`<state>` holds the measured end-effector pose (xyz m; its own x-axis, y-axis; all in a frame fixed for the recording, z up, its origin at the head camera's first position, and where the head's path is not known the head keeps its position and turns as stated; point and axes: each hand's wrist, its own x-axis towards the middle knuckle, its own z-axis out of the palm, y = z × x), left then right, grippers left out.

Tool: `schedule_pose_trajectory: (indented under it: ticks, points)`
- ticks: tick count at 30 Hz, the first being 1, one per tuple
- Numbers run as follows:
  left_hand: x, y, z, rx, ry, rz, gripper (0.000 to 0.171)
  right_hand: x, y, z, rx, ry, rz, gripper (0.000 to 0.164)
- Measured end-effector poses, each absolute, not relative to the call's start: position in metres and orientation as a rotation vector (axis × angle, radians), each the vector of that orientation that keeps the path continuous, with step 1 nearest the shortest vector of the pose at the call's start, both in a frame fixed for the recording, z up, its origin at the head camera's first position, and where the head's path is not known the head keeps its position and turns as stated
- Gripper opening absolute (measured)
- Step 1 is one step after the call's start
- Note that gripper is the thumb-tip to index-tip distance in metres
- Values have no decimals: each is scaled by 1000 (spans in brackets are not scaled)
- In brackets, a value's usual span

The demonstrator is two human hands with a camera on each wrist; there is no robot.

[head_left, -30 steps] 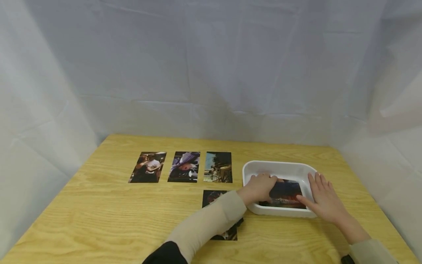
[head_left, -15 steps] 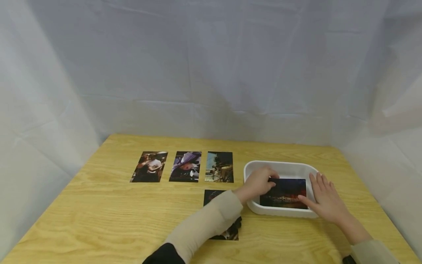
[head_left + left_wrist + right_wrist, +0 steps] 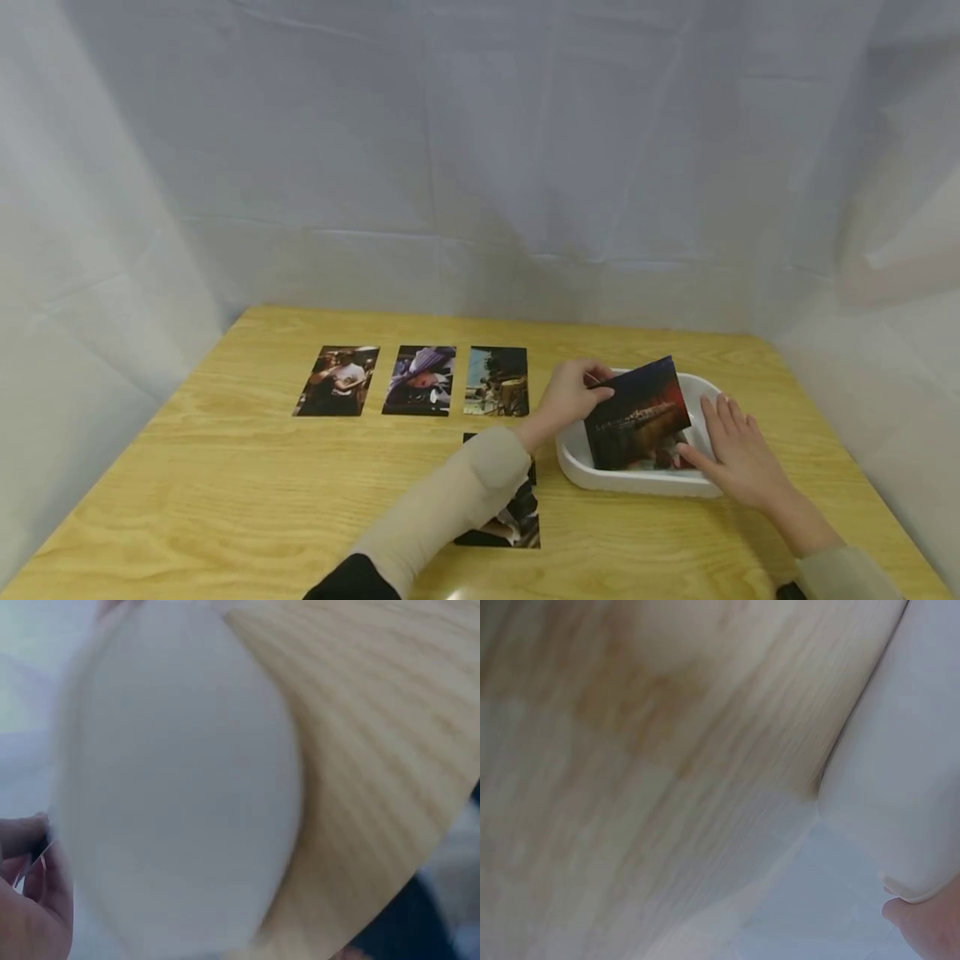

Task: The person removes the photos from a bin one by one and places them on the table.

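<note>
My left hand [image 3: 566,398] pinches the upper left edge of a dark photo print [image 3: 637,417] with a red glow in it. The print is tilted over the white tray [image 3: 645,482], and more picture shows beneath its lower right corner. In the left wrist view, fingers [image 3: 51,881] hold a thin edge at the far left. My right hand [image 3: 742,454] rests on the tray's right side with its fingers straight and its thumb over the front rim. In the right wrist view, only a little of that hand [image 3: 934,926] shows by the white tray wall [image 3: 900,772].
Three photos lie in a row at the back: a couple [image 3: 337,382], a purple hat [image 3: 420,381] and an outdoor scene [image 3: 497,382]. Nearer, my left sleeve [image 3: 450,483] partly covers more dark photos [image 3: 521,521] on the wooden table [image 3: 225,492]. White sheeting [image 3: 480,167] surrounds the table.
My left hand has moved left and up, lifting the dark print from lying flat in the tray to a tilted position above it. My right hand has stayed on the tray.
</note>
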<state>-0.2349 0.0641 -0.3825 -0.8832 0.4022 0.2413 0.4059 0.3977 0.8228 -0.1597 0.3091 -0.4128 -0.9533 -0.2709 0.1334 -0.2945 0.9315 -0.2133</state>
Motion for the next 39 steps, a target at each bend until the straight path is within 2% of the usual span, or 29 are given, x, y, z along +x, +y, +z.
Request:
schedule_pose_trajectory:
  ticks: [9,15,24,32,39]
  points:
    - [-232,15,-356,-555,-2594,-1784,20,-160,309,-411,451,-2970,353,80]
    - [-220,-32,-352,-409,-2553,-2064,14,-161,310,-412,464,-2953,347,79]
    - [-197,-109,-371,-76,-2487,-2405,13,-161,309,-409,462,-2967,350,79]
    - [-172,-172,-383,17,-2509,-2512,16,-162,306,-409,470,-2970,341,79]
    - [-157,-209,-393,114,-2614,-2456,12,-164,307,-409,475,-2964,349,79]
